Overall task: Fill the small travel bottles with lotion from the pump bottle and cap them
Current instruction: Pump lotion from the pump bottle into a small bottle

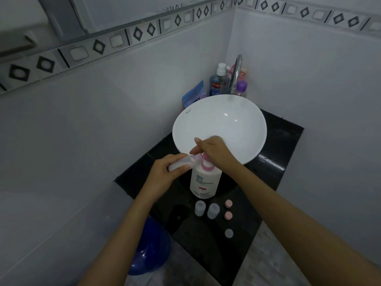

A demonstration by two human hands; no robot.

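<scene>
Nearest, low left: blue plastic basin (pixel 151 247) on the floor beside the black counter (pixel 274 182). On the counter's near end, grey cap (pixel 228 233), then two pink caps (pixel 228 209), one behind the other, with two uncapped clear travel bottles (pixel 206 209) standing side by side just to their left. Farther in, white pump bottle (pixel 204 182) upright against the near rim of the white basin (pixel 243 112). Left hand (pixel 165 172) with fingers curled round a third clear travel bottle (pixel 181 162), held tilted, mouth right at the pink pump nozzle. Right hand (pixel 212 150) laid over the pump head, fingers straight, palm pressing down. Beyond the basin, in the far corner: chrome tap (pixel 237 73), blue mouthwash bottle (pixel 218 83), purple-capped bottle (pixel 241 88), blue pouch (pixel 194 94)
</scene>
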